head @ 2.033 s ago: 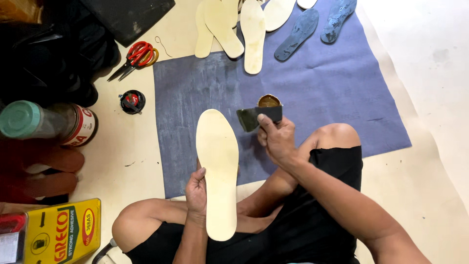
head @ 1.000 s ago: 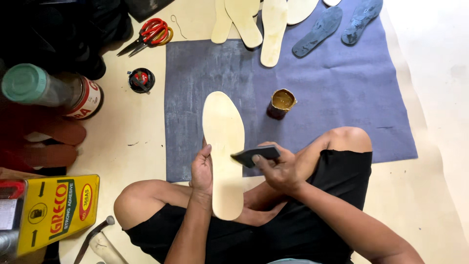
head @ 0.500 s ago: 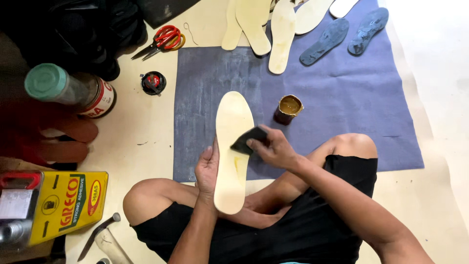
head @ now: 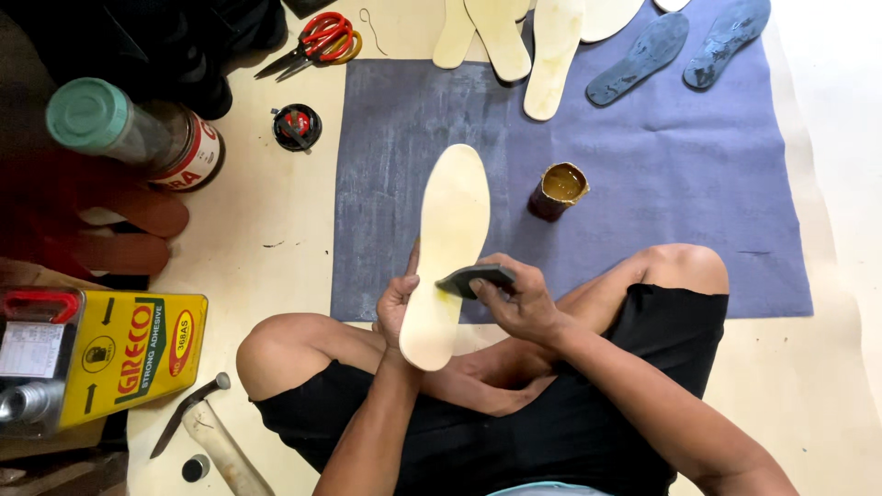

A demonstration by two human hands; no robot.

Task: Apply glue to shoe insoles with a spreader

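Head view, left hand: we see our left hand (head: 397, 308) gripping the pale insole (head: 447, 253) at its lower left edge, fingers curled behind it and thumb on its face.
Head view, right hand: our right hand (head: 519, 303) has its fingers pinched on a dark flat spreader (head: 473, 278), whose edge rests on the insole; it may be a scrap of rubber, though we cannot tell.
Insole: it is held tilted over our crossed legs, its toe reaching over the purple mat (head: 643, 174).
Glue cup: a small brown cup (head: 557, 190) stands on the mat, just right of the insole.
Around: more insoles (head: 551, 55) lie at the mat's far edge, red scissors (head: 317, 41) and a yellow adhesive can (head: 110, 354) on the floor to the left.
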